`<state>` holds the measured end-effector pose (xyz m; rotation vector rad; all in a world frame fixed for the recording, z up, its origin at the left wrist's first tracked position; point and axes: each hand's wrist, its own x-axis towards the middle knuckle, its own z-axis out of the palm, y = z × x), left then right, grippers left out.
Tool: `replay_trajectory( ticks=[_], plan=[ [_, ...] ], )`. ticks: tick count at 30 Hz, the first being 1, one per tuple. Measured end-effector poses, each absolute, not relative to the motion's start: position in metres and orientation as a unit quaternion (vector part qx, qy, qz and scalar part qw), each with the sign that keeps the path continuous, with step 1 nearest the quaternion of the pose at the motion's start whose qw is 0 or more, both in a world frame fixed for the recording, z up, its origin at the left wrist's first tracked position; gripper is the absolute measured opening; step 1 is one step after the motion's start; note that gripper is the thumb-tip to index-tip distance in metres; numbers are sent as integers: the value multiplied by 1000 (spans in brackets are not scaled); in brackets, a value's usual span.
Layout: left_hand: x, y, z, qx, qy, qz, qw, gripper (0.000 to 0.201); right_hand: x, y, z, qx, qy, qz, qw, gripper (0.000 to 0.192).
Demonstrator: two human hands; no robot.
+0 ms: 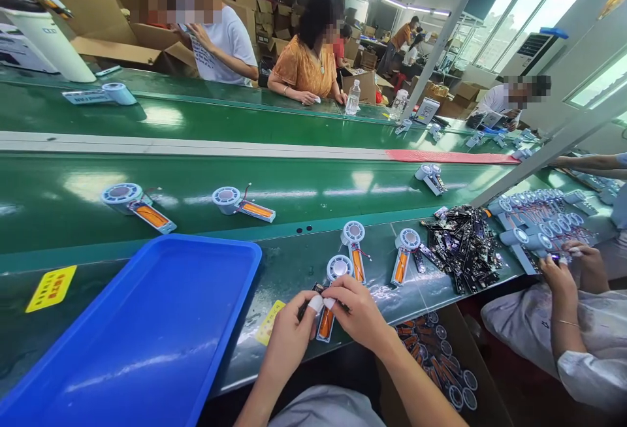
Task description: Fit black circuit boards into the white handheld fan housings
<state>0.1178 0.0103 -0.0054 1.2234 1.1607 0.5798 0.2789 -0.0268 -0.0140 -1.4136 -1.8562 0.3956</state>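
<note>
Both my hands meet at the near edge of the green bench over one small handheld fan body (332, 290), white round head and open handle showing an orange battery. My left hand (289, 339) pinches its handle from the left with a taped thumb. My right hand (360, 309) grips from the right with a taped finger, fingers closed on a small dark part at the handle. Two more fan bodies (353, 244) (404, 254) lie just beyond on the bench.
An empty blue tray (147, 329) sits at my left. Two fan bodies (134, 202) (242, 204) ride the green conveyor. A pile of dark circuit boards (460, 244) lies to the right, where a co-worker's hands (563, 270) work. People sit across the belt.
</note>
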Motion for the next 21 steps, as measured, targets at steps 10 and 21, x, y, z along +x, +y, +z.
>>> replay_trajectory(
  ticks=[10,21],
  plan=[
    [121,6,-8,499,513,278,641,42,277,-25,0,-579,-667,224,412,15],
    [118,3,-5,564,518,291,573,39,278,-16,-2,-579,-730,117,343,21]
  ],
)
